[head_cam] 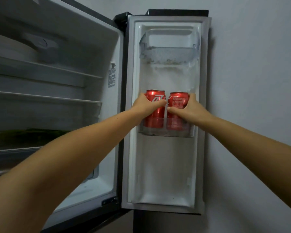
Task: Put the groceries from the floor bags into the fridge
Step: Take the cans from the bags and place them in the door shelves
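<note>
A: Along the left side, inside the fridge body [57, 98], shelves are seen w/ something pale up top and dark greens [29, 137] lower down. Nothing is being handled there.

B: And on the open door [165, 165]?

A: Two red cans are stood upright, side by side, in the middle door bin [166, 132]. The left can [155, 111] is wrapped by the left hand [146, 105], fingers curled round its front. The right can [176, 101] is gripped by the right hand [185, 110], thumb across the front, fingers round the far side.

B: Why held that way?

A: Prob. so both can be lowered straight behind the bin's front lip w/o tipping. Bottoms appear to be seated already; a release looks due next, approx.

B: Room left?

A: Bin is nearly filled edge to edge by the pair; the cans are just beside each other, maybe touching, which can't be told. Little room is left at the bin's right edge. The upper door bin [170, 52] looks mostly free. Withdrawal toward the viewer is unobstructed. Floor bags aren't in view.
</note>
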Demonstrator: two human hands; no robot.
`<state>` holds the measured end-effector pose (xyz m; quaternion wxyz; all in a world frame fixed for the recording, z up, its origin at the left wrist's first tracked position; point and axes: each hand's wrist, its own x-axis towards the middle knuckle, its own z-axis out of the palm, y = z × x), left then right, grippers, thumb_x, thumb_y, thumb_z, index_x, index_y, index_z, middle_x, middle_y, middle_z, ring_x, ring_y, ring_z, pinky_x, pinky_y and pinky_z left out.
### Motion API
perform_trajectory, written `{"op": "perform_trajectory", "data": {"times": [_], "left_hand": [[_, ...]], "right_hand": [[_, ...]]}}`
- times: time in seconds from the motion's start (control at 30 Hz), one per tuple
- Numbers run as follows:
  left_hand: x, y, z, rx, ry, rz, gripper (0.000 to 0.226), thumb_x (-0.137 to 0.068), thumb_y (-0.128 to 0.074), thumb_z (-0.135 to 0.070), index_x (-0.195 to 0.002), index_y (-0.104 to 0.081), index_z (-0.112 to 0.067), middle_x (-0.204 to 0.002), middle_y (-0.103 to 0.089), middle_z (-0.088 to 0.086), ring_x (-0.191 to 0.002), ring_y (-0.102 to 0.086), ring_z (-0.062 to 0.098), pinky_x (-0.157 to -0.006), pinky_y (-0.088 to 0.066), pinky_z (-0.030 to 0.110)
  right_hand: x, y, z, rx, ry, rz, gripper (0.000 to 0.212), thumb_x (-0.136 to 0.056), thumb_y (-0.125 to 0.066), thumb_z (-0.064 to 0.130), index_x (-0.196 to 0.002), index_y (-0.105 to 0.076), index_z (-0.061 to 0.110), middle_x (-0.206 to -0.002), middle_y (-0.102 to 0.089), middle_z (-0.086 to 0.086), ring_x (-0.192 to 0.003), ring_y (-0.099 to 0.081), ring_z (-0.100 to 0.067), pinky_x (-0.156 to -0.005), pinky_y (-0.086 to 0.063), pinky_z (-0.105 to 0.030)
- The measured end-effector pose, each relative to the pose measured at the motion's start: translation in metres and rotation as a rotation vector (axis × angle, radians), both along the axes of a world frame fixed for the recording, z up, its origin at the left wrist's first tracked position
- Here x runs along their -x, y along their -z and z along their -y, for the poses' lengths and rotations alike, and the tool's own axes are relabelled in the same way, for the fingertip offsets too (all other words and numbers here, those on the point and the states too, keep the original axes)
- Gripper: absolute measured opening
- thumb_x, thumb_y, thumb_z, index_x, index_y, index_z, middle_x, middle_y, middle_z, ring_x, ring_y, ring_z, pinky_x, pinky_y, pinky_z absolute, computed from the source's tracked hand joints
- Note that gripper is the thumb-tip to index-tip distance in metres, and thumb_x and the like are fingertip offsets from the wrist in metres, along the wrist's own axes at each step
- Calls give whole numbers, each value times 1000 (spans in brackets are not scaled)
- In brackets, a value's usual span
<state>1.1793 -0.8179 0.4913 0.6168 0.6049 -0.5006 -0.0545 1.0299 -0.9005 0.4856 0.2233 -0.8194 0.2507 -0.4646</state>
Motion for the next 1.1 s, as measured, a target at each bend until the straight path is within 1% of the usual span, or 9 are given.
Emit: {"op": "perform_trajectory", "data": {"times": [0.13, 0.3, 0.43, 0.53, 0.63, 0.77, 0.9, 1.0, 1.1], "left_hand": [[3, 6, 0, 18, -13, 43, 75, -73, -76, -42, -131, -36, -16, -115, -57, 2, -94, -61, 18, -76, -53, 33], [4, 11, -4, -5, -49, 113, 83, -76, -72, -46, -138, -26, -16, -126, -53, 6, -101, -59, 20, -81, -51, 35], [9, 12, -7, -65, -62, 106, 89, -79, -72, -39, -144, -17, -14, -134, -50, 10, -114, -58, 27, -89, -50, 41], [14, 9, -10, -128, -94, 96, 89, -80, -71, -36, -146, -14, -15, -136, -47, 12, -118, -56, 30, -94, -49, 44], [20, 8, -14, -181, -142, 97, 86, -81, -70, -34, -146, -17, -15, -138, -46, 13, -120, -55, 31, -98, -48, 46], [32, 11, -26, -202, -187, 124, 77, -86, -66, -28, -145, -21, -10, -138, -47, 16, -117, -57, 30, -97, -49, 42], [49, 34, -46, -26, -356, 218, 62, -90, -60, -31, -141, -31, -11, -141, -43, 12, -124, -49, 27, -97, -45, 38], [58, 70, -68, 114, -466, 235, 46, -91, -56, -30, -131, -42, -13, -132, -46, 9, -119, -50, 24, -100, -46, 41], [57, 126, -102, 74, -468, 187, 33, -93, -54, -24, -124, -46, -16, -117, -50, 5, -105, -53, 20, -93, -50, 41]], "right_hand": [[1, 1, -5, 13, -8, -27, 83, -76, -75, 42, -135, -24, 14, -117, -54, -4, -96, -62, -20, -76, -54, -32], [6, 13, -14, 109, 2, -19, 77, -88, -61, 41, -144, -12, 19, -116, -53, -2, -92, -59, -18, -67, -48, -21], [12, 27, -17, 135, -30, 25, 70, -92, -56, 39, -145, -14, 22, -125, -57, -6, -102, -63, -22, -85, -53, -34], [18, 30, -17, 118, -43, 18, 71, -92, -55, 38, -147, -13, 21, -132, -54, -9, -114, -59, -24, -96, -50, -40], [26, 34, -16, 73, -36, -22, 83, -90, -53, 48, -151, -1, 25, -145, -42, -13, -129, -48, -28, -106, -42, -49], [41, 38, -21, 62, -41, -53, 79, -92, -52, 45, -151, -2, 27, -153, -27, -14, -138, -35, -30, -110, -33, -47], [54, 48, -32, 109, 23, 50, 62, -95, -51, 36, -146, -21, 17, -145, -33, -15, -126, -46, -27, -106, -41, -44], [59, 77, -44, 113, 20, 256, 28, -94, -52, 22, -117, -44, 9, -111, -50, -9, -89, -53, -18, -85, -48, -37], [51, 134, -56, 81, -101, 199, 9, -94, -51, 18, -100, -46, 13, -92, -53, -5, -70, -49, -9, -64, -40, -26]]}}
